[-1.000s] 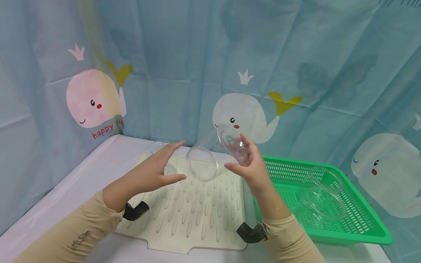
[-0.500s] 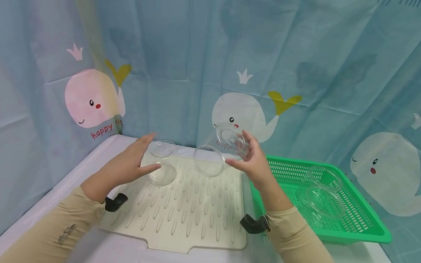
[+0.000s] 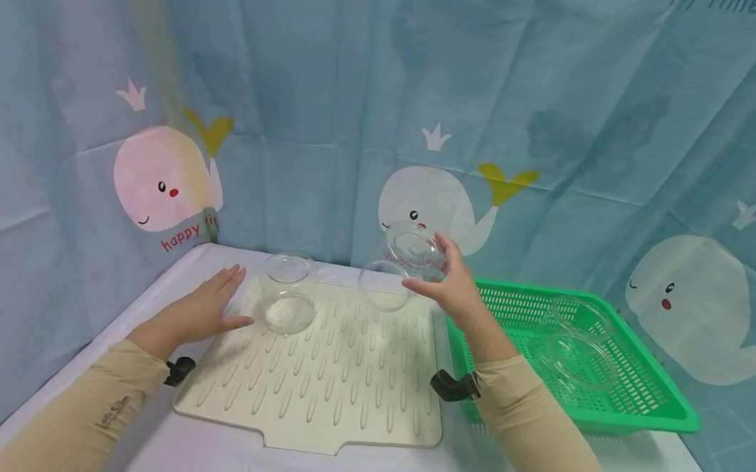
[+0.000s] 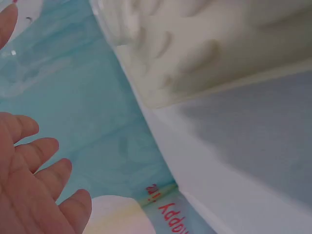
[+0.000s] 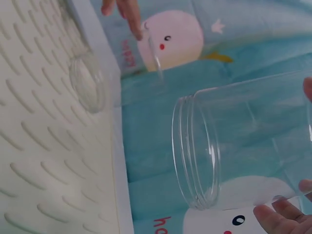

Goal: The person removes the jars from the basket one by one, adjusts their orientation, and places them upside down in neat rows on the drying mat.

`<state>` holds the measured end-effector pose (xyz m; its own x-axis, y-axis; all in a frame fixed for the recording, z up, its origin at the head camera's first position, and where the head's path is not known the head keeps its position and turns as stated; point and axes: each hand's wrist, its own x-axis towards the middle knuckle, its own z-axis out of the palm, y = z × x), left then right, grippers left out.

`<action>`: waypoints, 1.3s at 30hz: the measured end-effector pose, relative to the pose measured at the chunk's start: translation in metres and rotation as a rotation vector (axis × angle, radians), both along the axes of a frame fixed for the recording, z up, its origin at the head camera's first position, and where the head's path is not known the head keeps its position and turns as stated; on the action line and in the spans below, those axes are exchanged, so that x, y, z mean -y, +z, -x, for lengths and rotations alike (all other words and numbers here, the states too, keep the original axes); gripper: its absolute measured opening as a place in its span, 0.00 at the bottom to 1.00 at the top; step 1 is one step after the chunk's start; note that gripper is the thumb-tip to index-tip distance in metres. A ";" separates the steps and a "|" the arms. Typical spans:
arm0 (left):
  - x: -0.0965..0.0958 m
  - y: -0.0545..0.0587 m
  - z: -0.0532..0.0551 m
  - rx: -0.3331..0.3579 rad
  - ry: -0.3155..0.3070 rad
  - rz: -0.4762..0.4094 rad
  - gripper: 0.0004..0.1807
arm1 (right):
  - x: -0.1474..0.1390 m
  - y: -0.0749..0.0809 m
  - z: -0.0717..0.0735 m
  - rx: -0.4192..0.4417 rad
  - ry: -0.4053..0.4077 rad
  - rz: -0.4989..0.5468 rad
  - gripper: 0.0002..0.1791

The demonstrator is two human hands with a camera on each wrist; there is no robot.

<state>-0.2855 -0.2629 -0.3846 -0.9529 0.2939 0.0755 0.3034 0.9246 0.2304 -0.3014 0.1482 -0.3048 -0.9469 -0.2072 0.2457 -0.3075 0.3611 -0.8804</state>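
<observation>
My right hand (image 3: 454, 288) grips a clear jar (image 3: 414, 248) near its base, above the back right of the cream ridged mat (image 3: 338, 376). In the right wrist view, the threaded mouth of this jar (image 5: 195, 151) faces the mat, and my right fingers (image 5: 275, 220) wrap its far end. A second clear jar (image 3: 290, 288) stands on the back left of the mat. Just left of it, my left hand (image 3: 194, 312) hovers with fingers extended and holds nothing. Those left fingers (image 4: 53, 178) are spread apart in the left wrist view.
A green perforated basket (image 3: 625, 421) stands right of the mat, with clear jar-like containers (image 3: 580, 353) inside. White cloth (image 3: 206, 455) covers the table. Behind hangs a blue curtain (image 3: 304, 182) printed with whales.
My left hand has moved left, from beside the held jar to past the standing jar, which now shows fully. The held jar has tipped more upright, its mouth swinging right and slightly up.
</observation>
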 end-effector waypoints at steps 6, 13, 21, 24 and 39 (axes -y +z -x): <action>0.006 -0.020 0.003 0.054 0.022 0.022 0.58 | 0.004 -0.001 0.012 0.000 -0.053 -0.090 0.55; 0.014 -0.041 0.005 0.092 -0.005 0.077 0.61 | 0.012 -0.007 0.027 0.028 -0.053 -0.179 0.57; 0.012 -0.050 0.000 0.240 -0.042 0.023 0.65 | 0.024 -0.016 0.042 0.059 -0.015 -0.330 0.58; 0.012 -0.051 -0.001 0.316 -0.025 -0.019 0.65 | 0.031 -0.021 0.047 0.066 -0.011 -0.366 0.58; 0.008 -0.046 -0.003 0.431 -0.003 -0.064 0.65 | 0.053 -0.041 0.055 0.141 0.062 -0.490 0.57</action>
<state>-0.2821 -0.2712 -0.4303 -0.9004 0.3040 -0.3111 0.1691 0.9036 0.3935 -0.3568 0.0955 -0.3460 -0.9463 -0.3225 -0.0234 -0.2317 0.7265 -0.6469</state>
